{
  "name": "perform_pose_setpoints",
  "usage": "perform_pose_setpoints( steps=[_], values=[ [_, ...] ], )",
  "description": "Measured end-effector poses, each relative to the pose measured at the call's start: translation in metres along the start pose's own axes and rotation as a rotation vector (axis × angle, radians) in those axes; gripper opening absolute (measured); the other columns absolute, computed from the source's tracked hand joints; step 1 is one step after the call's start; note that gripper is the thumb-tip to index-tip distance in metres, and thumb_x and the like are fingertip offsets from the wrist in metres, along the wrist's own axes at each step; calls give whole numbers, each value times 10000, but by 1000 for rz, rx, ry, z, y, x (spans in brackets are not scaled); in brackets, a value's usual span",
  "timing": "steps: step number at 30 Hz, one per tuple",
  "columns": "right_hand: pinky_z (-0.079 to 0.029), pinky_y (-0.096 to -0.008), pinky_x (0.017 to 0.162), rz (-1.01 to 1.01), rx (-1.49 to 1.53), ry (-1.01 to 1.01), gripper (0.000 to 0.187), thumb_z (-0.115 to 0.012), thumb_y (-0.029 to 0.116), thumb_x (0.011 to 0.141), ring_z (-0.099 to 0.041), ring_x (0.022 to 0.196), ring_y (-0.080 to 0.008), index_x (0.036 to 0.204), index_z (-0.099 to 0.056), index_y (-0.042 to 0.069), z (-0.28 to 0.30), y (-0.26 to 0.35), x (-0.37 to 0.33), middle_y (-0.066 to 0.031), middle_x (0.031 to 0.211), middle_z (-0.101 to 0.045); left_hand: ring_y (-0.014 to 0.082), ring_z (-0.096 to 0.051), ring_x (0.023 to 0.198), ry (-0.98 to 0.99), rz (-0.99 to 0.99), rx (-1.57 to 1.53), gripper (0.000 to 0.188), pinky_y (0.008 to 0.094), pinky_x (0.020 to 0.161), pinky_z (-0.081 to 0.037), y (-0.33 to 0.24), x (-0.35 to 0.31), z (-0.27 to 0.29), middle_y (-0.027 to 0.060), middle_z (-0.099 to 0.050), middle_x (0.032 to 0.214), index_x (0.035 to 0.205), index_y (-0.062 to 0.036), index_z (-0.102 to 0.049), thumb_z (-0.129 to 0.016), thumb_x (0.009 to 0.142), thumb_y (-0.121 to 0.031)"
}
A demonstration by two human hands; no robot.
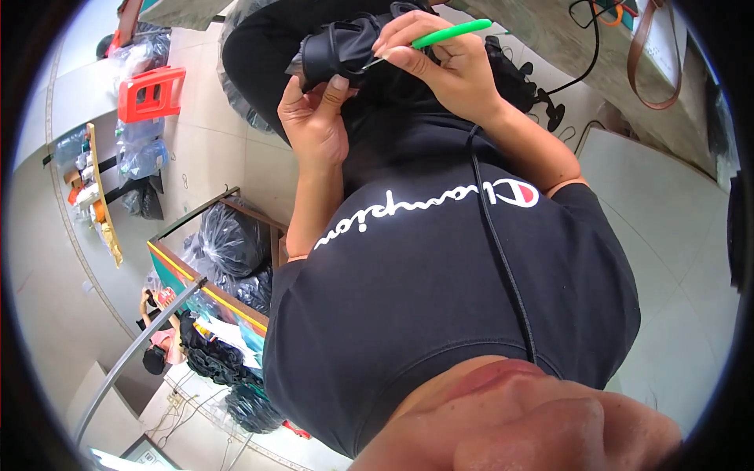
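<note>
One black item (347,45) lies between left fingers (338,88) — touching — and right fingers (402,30)

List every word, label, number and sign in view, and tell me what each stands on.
Black T-shirt: large white script lettering with a red-and-white emblem, upside down in this view; legible, but not copied here.
White papers at lower left: any print is too small to read.
Dark-framed panel at the bottom left: marks too small to read.
Green-handled tool: no readable text shows.
</note>
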State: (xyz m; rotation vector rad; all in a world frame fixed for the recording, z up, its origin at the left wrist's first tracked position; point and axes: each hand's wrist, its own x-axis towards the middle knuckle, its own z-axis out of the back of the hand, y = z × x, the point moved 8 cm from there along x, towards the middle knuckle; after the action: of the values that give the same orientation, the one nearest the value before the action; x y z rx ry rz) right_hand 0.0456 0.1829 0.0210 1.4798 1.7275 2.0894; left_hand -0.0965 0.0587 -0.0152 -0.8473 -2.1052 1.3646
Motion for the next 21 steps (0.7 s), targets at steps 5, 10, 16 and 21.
perform_pose_setpoints(
  steps=[5, 10, 16, 21],
  values=[
    [-482, -254, 759, -56, 23, 81, 64, -626, 58, 911, -607, 894, -147, 947, -640, 7, -5, -6, -6, -93, 978, -636, 146, -655, 855, 32, -57, 13, 311, 292, 706, -575, -2, -4, 4, 60, -677, 998, 1063, -55, -660, -667, 807, 121],
    [-515, -294, 698, 445, -489, 166, 125, -678, 33, 795, -655, 813, -235, 919, -661, 35, -16, 23, -6, -107, 988, -699, 141, -644, 855, 86, -42, 59, 273, 291, 733, -564, -6, -5, -5, 68, -674, 1000, 1053, 2, -653, -684, 802, 103],
    [-553, -330, 715, 502, 324, -430, 105, -571, 62, 946, -679, 837, -219, 948, -595, -40, 63, -24, 27, -154, 897, -679, 169, -645, 849, 131, 152, -126, 256, 313, 767, -565, 4, -4, 4, 83, -671, 955, 1030, 2, -657, -681, 796, 104],
    [-576, -296, 623, 11, -21, -726, 135, -551, 97, 967, -690, 720, -211, 962, -598, -29, 163, -50, 50, -135, 886, -678, 268, -626, 950, 394, 260, -480, 273, 396, 872, -501, 14, 8, 5, 148, -658, 951, 1012, 51, -646, -633, 739, 52]
  ],
)
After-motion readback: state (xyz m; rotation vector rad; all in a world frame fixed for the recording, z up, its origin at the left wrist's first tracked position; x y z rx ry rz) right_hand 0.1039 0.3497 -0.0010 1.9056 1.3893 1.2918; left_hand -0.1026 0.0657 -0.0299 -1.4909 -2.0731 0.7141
